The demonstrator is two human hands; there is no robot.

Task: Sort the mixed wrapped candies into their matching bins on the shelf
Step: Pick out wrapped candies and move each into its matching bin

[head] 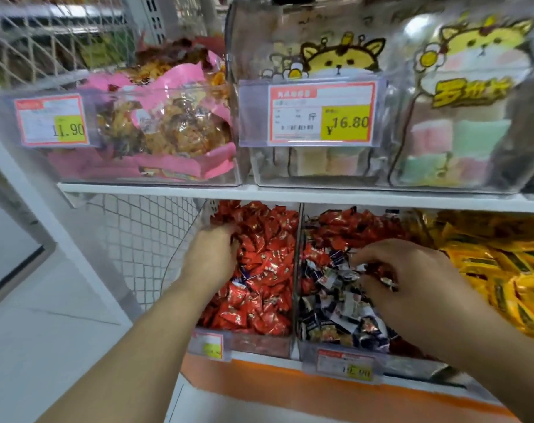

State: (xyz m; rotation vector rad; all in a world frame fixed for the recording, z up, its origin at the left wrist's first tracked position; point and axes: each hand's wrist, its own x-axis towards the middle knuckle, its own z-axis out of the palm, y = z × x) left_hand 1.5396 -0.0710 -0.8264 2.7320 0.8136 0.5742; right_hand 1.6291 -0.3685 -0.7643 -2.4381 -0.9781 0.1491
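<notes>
We are partway through the sort, by the look of the lower shelf [290, 196]. The left bin [259, 346] holds almost only red candies [265, 270], though one or two dark wrappers show near our wrist, so it looks close to done. The middle bin [345, 349] is the mixed one: dark blue and white candies [335, 300] fill its front, and red ones [351, 227] are heaped at its back and scattered among them. That heap is the bulk of what we judge is left to move. The yellow candies [488, 264] on the right seem unmixed.

Our left hand [213, 254] is sunk into the red pile, its fingers curled down among the wrappers; whether they are gripping candy or letting it go, we cannot tell. Our right hand [412, 279] hovers over the middle bin with its fingers [369, 261] bent, pinching what looks like a red-wrapped piece [378, 270] picked from the mix.

The upper bins [320, 178], with their price tags [320, 112], look untouched by this work.
</notes>
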